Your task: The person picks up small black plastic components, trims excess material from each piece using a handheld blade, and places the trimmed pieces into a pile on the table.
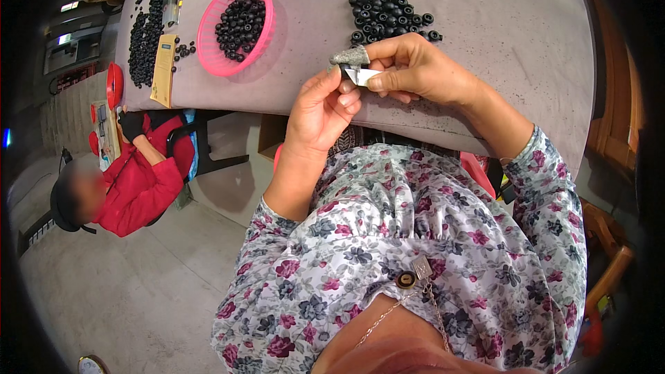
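Observation:
Above the near edge of the table, my two hands meet. My left hand (322,111) is closed, pinching a small black round part (344,72) between thumb and fingers; most of it is hidden. My right hand (426,73) grips a small flat, pale blade-like piece (367,77), its pointed end against or very near the black part. A grey cloth finger cover (350,56) sits on the right index finger. Just beyond my hands lies a heap of black ring-like parts (388,10) with holes through them.
A pink basket (272,34) holding similar black parts stands left of my hands. More black parts (145,45) lie along the table's left side, by a tan cardboard strip (163,73). Another person in red (149,187) sits at the left, near a red bowl (114,83).

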Demonstrator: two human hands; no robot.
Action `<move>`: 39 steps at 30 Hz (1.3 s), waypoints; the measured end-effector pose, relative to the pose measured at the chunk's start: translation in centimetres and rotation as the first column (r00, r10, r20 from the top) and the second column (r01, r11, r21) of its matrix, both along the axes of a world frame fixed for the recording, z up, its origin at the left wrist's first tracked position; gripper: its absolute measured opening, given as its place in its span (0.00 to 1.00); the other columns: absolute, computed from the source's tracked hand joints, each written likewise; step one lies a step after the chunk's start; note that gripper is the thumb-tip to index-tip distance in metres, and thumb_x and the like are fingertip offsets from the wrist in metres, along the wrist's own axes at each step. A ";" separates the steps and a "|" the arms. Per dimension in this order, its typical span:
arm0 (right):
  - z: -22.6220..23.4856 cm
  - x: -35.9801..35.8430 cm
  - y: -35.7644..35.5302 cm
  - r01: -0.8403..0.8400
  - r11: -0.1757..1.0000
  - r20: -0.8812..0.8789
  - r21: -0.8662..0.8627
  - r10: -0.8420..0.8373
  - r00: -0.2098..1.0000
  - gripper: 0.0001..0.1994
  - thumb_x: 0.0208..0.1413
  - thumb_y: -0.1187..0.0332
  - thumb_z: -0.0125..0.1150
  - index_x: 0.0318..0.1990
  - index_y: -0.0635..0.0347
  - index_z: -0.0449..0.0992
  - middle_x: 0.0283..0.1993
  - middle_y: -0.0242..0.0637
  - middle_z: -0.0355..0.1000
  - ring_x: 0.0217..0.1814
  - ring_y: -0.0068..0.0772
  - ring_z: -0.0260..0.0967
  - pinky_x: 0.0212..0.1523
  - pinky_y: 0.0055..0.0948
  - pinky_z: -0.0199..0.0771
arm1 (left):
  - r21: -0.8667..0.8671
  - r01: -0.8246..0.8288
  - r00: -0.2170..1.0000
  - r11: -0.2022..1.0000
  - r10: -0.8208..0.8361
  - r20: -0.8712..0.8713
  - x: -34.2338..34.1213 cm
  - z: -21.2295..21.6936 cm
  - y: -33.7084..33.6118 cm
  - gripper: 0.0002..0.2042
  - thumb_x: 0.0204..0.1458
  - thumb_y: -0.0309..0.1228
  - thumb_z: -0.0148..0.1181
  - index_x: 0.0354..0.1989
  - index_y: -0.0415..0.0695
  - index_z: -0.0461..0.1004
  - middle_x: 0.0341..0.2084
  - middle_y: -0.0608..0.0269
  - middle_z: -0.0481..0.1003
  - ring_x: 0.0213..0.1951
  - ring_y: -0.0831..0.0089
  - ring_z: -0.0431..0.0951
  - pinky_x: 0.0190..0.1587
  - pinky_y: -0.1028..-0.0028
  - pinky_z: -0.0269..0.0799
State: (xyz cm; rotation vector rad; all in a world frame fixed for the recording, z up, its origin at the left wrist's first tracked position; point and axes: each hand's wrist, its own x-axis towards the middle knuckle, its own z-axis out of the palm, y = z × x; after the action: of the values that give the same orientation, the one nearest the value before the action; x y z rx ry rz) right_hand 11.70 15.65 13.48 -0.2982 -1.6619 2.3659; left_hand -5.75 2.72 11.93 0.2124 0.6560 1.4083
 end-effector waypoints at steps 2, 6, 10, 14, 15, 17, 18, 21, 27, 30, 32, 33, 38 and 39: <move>-0.1 0.0 0.0 -0.005 1.000 0.005 -0.027 0.005 1.000 0.14 0.54 0.70 0.61 0.47 0.64 0.77 0.23 0.24 0.69 0.17 0.11 0.58 0.16 0.14 0.53 | 0.008 0.003 1.000 1.000 -0.003 0.010 0.0 0.0 0.0 0.09 0.60 0.33 0.55 0.37 0.39 0.73 0.26 0.65 0.70 0.26 0.76 0.68 0.30 0.76 0.66; -0.5 -0.1 0.0 0.013 0.997 0.016 -0.076 -0.012 1.000 0.11 0.56 0.70 0.61 0.45 0.64 0.78 0.24 0.25 0.69 0.16 0.12 0.57 0.14 0.14 0.51 | 0.005 0.023 1.000 1.000 -0.023 -0.005 0.1 0.1 0.1 0.10 0.59 0.33 0.55 0.38 0.38 0.73 0.26 0.65 0.70 0.26 0.77 0.68 0.30 0.77 0.65; -0.9 0.0 0.4 0.016 0.992 -0.002 -0.128 -0.017 1.000 0.10 0.57 0.70 0.61 0.44 0.64 0.78 0.24 0.27 0.69 0.17 0.12 0.58 0.14 0.14 0.50 | 0.006 0.035 0.999 0.999 -0.035 0.016 0.4 -0.1 0.1 0.13 0.59 0.33 0.55 0.46 0.38 0.70 0.26 0.66 0.67 0.26 0.78 0.65 0.29 0.79 0.64; -1.1 0.2 0.7 0.016 0.988 0.007 -0.151 -0.016 1.000 0.11 0.55 0.70 0.62 0.44 0.64 0.77 0.24 0.26 0.69 0.17 0.12 0.58 0.15 0.14 0.51 | -0.030 0.034 0.998 0.999 -0.033 0.058 0.7 0.0 0.8 0.11 0.59 0.33 0.55 0.44 0.39 0.70 0.25 0.67 0.67 0.26 0.79 0.66 0.29 0.79 0.65; -0.8 0.2 0.7 0.008 0.993 -0.002 -0.114 -0.008 1.000 0.11 0.54 0.70 0.63 0.44 0.64 0.77 0.24 0.25 0.69 0.17 0.11 0.58 0.15 0.14 0.52 | -0.018 0.023 0.996 1.000 -0.021 0.081 0.6 -0.3 0.8 0.10 0.58 0.33 0.56 0.41 0.39 0.72 0.25 0.67 0.69 0.26 0.79 0.67 0.29 0.78 0.66; -0.6 0.2 0.5 0.000 0.997 -0.009 -0.076 -0.001 1.000 0.12 0.53 0.70 0.63 0.44 0.64 0.76 0.24 0.25 0.69 0.17 0.11 0.58 0.15 0.13 0.52 | -0.005 0.011 0.994 1.000 -0.010 0.106 0.5 -0.5 0.9 0.09 0.58 0.33 0.56 0.38 0.39 0.74 0.25 0.67 0.71 0.26 0.78 0.69 0.30 0.77 0.67; -0.5 0.2 0.5 0.008 0.999 0.005 -0.051 -0.008 1.000 0.13 0.53 0.70 0.63 0.45 0.64 0.76 0.24 0.24 0.69 0.17 0.11 0.58 0.16 0.13 0.52 | -0.004 0.011 0.995 1.000 -0.011 0.098 0.5 -0.5 1.0 0.09 0.58 0.33 0.56 0.38 0.40 0.74 0.25 0.68 0.71 0.26 0.78 0.69 0.30 0.77 0.67; -0.6 0.1 0.6 0.008 1.000 0.010 -0.026 -0.008 1.000 0.13 0.53 0.69 0.63 0.45 0.64 0.76 0.24 0.24 0.69 0.17 0.11 0.58 0.16 0.14 0.53 | -0.005 0.013 0.996 1.000 -0.013 0.093 0.4 -0.7 1.0 0.08 0.58 0.33 0.57 0.37 0.40 0.74 0.25 0.68 0.71 0.26 0.78 0.69 0.29 0.77 0.67; -0.7 -0.1 0.5 0.013 0.999 0.005 -0.043 -0.012 1.000 0.12 0.54 0.69 0.63 0.45 0.64 0.76 0.24 0.25 0.69 0.17 0.11 0.59 0.16 0.14 0.53 | -0.031 0.010 0.997 0.999 -0.008 0.073 0.4 -0.3 0.6 0.08 0.57 0.32 0.57 0.39 0.40 0.72 0.25 0.66 0.69 0.26 0.78 0.68 0.29 0.78 0.66; -0.5 -0.2 0.2 0.040 0.997 0.001 -0.068 -0.041 0.999 0.11 0.55 0.69 0.62 0.44 0.64 0.76 0.24 0.26 0.69 0.17 0.12 0.59 0.16 0.14 0.53 | -0.053 -0.046 0.999 0.998 0.045 -0.015 -0.2 0.2 0.3 0.07 0.57 0.30 0.57 0.38 0.40 0.72 0.24 0.66 0.69 0.25 0.78 0.68 0.28 0.77 0.65; -0.5 -0.2 0.0 0.059 0.995 -0.009 -0.083 -0.060 0.998 0.10 0.56 0.70 0.61 0.43 0.64 0.76 0.23 0.26 0.69 0.17 0.12 0.59 0.16 0.14 0.53 | 0.013 -0.190 0.957 0.982 0.188 -0.219 -1.6 1.2 0.1 0.03 0.55 0.26 0.58 0.36 0.41 0.73 0.23 0.65 0.71 0.23 0.77 0.69 0.26 0.77 0.66; -0.6 -0.1 0.0 0.070 0.996 0.005 -0.050 -0.070 0.998 0.09 0.57 0.70 0.61 0.42 0.64 0.76 0.23 0.26 0.68 0.17 0.11 0.59 0.16 0.15 0.53 | 0.147 -0.243 0.850 0.959 0.283 -0.444 -2.9 2.4 0.3 0.02 0.55 0.25 0.58 0.35 0.41 0.73 0.22 0.65 0.71 0.23 0.77 0.69 0.25 0.77 0.66; 0.2 0.2 -0.3 0.143 0.990 -0.015 -0.016 -0.143 0.990 0.08 0.58 0.69 0.60 0.41 0.63 0.76 0.23 0.26 0.68 0.17 0.10 0.58 0.16 0.15 0.53 | 0.443 -0.346 0.096 0.827 0.501 -0.860 -10.0 7.4 2.4 0.04 0.55 0.25 0.60 0.32 0.39 0.73 0.22 0.68 0.71 0.22 0.84 0.68 0.25 0.81 0.65; 0.4 0.2 -0.3 0.201 0.979 -0.022 -0.017 -0.202 0.979 0.09 0.58 0.69 0.59 0.42 0.63 0.75 0.23 0.26 0.67 0.16 0.10 0.57 0.16 0.15 0.53 | 0.419 -0.315 -0.088 0.852 0.413 -0.906 -10.8 7.6 2.4 0.05 0.55 0.26 0.60 0.30 0.39 0.71 0.22 0.69 0.71 0.22 0.85 0.67 0.25 0.82 0.64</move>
State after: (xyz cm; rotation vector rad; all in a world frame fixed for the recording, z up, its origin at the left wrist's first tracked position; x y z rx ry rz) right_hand 11.94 15.33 13.85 -0.4191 -1.5265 2.2240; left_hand -16.53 5.15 19.50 1.3170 2.0343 1.6663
